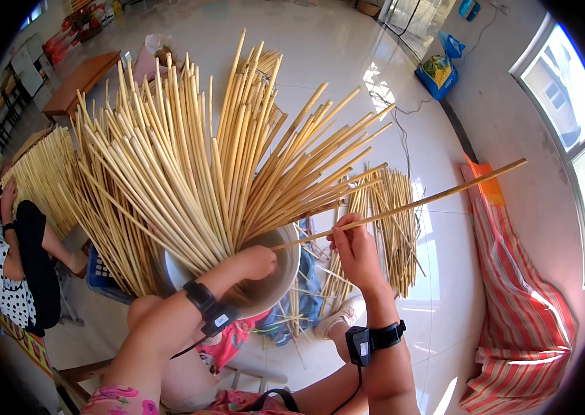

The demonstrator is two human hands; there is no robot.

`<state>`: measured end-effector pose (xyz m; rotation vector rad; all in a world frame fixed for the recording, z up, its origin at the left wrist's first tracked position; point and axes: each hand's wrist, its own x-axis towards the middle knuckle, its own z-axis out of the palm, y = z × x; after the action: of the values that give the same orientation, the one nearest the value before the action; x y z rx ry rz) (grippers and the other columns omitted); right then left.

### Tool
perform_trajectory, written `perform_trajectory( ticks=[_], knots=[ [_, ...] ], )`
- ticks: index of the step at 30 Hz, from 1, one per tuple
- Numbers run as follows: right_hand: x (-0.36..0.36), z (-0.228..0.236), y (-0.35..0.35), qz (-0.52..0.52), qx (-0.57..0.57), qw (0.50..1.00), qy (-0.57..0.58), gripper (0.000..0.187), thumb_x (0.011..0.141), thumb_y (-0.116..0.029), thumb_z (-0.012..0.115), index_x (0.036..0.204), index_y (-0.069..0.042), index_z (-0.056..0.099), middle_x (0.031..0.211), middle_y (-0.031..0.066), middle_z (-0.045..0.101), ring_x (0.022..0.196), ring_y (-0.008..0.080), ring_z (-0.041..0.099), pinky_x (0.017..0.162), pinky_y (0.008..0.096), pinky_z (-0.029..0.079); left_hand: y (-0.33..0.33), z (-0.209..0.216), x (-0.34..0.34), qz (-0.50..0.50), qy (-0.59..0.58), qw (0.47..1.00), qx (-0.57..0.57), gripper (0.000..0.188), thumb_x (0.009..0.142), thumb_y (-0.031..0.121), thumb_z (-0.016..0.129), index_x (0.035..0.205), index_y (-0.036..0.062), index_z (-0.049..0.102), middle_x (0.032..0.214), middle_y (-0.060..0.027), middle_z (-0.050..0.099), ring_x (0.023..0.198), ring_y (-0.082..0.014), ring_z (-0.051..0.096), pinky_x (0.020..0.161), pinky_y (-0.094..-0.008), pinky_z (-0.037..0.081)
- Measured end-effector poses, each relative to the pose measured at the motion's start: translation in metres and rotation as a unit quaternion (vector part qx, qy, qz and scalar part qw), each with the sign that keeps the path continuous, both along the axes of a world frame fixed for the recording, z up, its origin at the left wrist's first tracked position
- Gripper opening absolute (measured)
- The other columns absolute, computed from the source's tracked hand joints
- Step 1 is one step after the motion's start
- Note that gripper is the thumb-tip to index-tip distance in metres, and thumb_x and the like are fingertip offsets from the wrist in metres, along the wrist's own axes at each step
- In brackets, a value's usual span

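My right hand (354, 250) pinches a long, thin straw-coloured reed stalk (437, 196) that slants up to the right. The stalk's lower end comes close to my left hand (256, 263), whose fingers are curled; what they hold, if anything, is hidden. That hand is over the mouth of a wide metal basin (288, 271) between my knees. A big fanned bundle of similar stalks (168, 162) stands in the basin, leaning outward away from me. Black straps with small devices circle both my wrists.
More stalks (394, 228) lie on the tiled floor to the right. At left sits another person (3, 270) beside a stack of stalks (47, 176) and a blue crate (102, 273). A striped cloth (517, 304) lies along the right wall; a blue bag (437, 72) stands farther back.
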<state>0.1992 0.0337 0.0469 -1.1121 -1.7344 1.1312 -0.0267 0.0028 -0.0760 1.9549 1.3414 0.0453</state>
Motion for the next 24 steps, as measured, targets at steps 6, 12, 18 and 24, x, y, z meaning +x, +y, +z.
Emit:
perform_trajectory(
  ticks=[6,12,18,24],
  knots=[
    [-0.010,-0.007,-0.002,0.057,-0.081,0.995,-0.005,0.011,0.091,-0.007,0.056,0.096,0.002,0.053,0.077,0.0063,0.058,0.067,0.0116,0.055,0.061,0.0258,0.045,-0.003,0.079,-0.001,0.109,-0.122,0.984,0.069,0.021,0.086,0.020,0.061,0.096,0.0023,0.058,0.084,-0.0155,0.060,0.081,-0.0309,0.059,0.071,-0.0374,0.047],
    [-0.031,-0.016,-0.009,0.092,-0.073,0.993,-0.002,0.014,0.090,-0.008,0.058,0.099,0.002,0.057,0.076,0.0062,0.060,0.065,0.0114,0.054,0.061,0.0258,0.045,0.003,0.079,0.016,0.069,-0.258,0.937,0.225,0.020,0.088,0.017,0.059,0.098,-0.0002,0.054,0.089,-0.0180,0.056,0.084,-0.0328,0.057,0.073,-0.0386,0.045],
    [-0.037,-0.005,-0.008,-0.032,0.036,0.999,-0.025,0.013,0.089,-0.010,0.060,0.096,0.001,0.057,0.070,0.0045,0.059,0.061,0.0093,0.053,0.055,0.0256,0.043,0.006,0.079,0.017,0.079,-0.281,0.924,0.246,0.018,0.088,0.016,0.058,0.092,-0.0011,0.055,0.081,-0.0192,0.058,0.075,-0.0362,0.057,0.067,-0.0394,0.046],
    [-0.041,-0.009,-0.009,-0.079,0.036,0.996,0.032,0.010,0.087,-0.006,0.063,0.092,0.000,0.057,0.066,0.0039,0.058,0.059,0.0070,0.052,0.053,0.0240,0.042,0.004,0.087,0.025,0.113,-0.294,0.911,0.268,0.016,0.089,0.016,0.057,0.095,0.0010,0.055,0.084,-0.0179,0.059,0.077,-0.0363,0.058,0.066,-0.0401,0.046]
  ],
)
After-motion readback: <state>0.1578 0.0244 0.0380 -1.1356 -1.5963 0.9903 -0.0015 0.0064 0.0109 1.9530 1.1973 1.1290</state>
